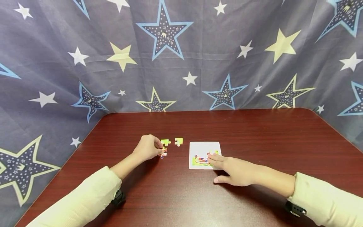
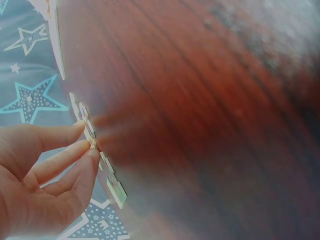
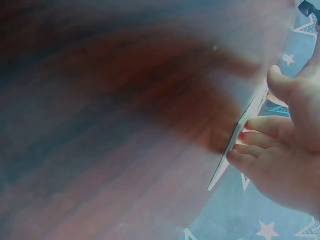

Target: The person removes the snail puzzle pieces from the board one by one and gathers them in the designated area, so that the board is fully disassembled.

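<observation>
At the left, my left hand (image 1: pixel 148 147) pinches a red, white and yellow jigsaw piece (image 1: pixel 163 153) with thumb and fingertips, low at the tabletop. Just behind it lies a green jigsaw piece (image 1: pixel 164 142), and a yellow-green piece (image 1: pixel 178 141) sits a little to the right. The fingers of my right hand (image 1: pixel 239 171) rest nearly straight on a white square puzzle board (image 1: pixel 196 147), over its near right part. Colourful pieces (image 1: pixel 200 160) fill the board's near half; some are hidden by those fingers. In the right wrist view the board (image 3: pixel 222 167) appears edge-on under the fingertips.
The dark red wooden table (image 1: pixel 255 132) extends around the board and pieces. A grey curtain (image 1: pixel 198 63) printed with stars hangs behind the table and along its sides. Each wrist wears a black strap device (image 1: pixel 119 198).
</observation>
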The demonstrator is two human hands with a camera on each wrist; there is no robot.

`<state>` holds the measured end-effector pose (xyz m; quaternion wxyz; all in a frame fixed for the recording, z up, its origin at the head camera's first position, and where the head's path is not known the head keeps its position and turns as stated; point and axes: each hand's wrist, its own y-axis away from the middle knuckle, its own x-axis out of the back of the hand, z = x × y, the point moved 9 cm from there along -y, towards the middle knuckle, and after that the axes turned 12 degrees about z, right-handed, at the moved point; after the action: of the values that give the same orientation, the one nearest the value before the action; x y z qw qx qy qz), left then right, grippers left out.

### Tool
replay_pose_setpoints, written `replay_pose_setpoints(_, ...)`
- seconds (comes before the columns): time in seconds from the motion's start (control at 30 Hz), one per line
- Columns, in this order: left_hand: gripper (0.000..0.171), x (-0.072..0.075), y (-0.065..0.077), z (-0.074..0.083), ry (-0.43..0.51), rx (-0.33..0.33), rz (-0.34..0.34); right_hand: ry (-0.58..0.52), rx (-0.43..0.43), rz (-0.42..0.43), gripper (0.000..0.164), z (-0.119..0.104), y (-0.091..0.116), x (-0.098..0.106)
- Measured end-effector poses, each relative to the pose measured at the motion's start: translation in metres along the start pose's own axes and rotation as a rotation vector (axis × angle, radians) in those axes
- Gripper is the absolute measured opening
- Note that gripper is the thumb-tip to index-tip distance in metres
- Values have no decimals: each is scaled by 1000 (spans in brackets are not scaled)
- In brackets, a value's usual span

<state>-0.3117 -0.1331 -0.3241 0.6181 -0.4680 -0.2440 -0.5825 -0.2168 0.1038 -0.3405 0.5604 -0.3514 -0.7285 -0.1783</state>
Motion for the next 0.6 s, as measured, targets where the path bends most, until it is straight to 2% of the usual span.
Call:
replay_pose_setpoints(0.17,5,0,-1,2,4,-39,6,-9,-5,1,63,1,-1,-1)
replay_pose_setpoints(0.43,6,1,-2,2,15,21,-18,0,-5,2,63,2,-2,-1)
replay_pose_setpoints(0.6,9,1,-5,17,14,-2,-12,-6,-13,-2,63,1,-1,-1)
